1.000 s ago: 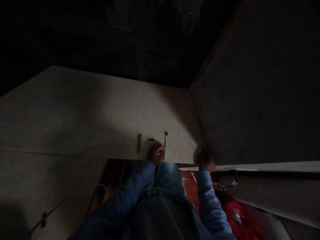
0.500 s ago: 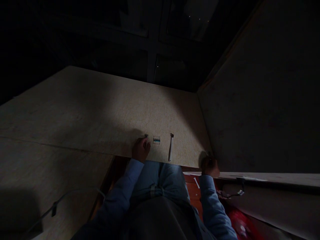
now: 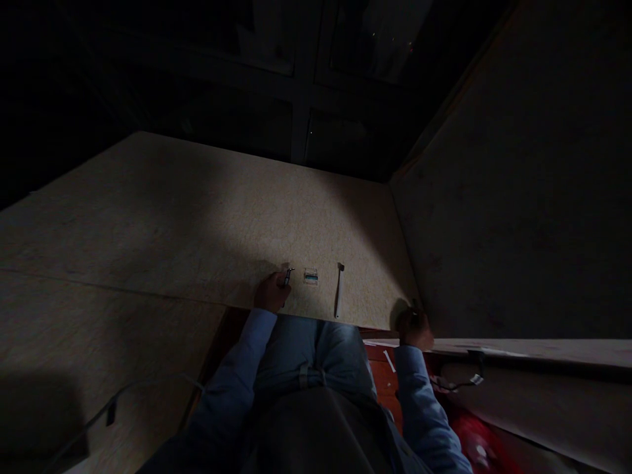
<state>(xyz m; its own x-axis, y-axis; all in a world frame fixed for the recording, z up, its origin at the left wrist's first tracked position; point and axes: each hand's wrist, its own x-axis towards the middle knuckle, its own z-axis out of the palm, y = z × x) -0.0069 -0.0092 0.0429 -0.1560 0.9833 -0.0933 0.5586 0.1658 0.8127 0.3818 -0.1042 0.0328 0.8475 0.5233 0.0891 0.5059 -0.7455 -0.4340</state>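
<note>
Near the table's front edge, my left hand (image 3: 270, 293) is closed around a slim razor (image 3: 287, 276), its small shiny head pointing away from me. Just right of it lies a small flat packet (image 3: 311, 276) with a blue-green band. Farther right, a toothbrush (image 3: 339, 293) with a pale handle rests lengthwise, its dark bristled head at the far end. My right hand (image 3: 415, 328) is closed at the table's right front corner, by the wall. Something small and dark shows at its fingers, too dim to name.
The pale table (image 3: 296, 210) meets a dark wall (image 3: 503, 217) on the right. A cable (image 3: 143, 380) runs across the left part of the surface. Below on the right are another cable (image 3: 451, 387) and a red shiny item (image 3: 476, 441).
My left hand has shifted slightly left and toward me, and the razor has turned so more of its handle shows. The right hand stays nearly in place.
</note>
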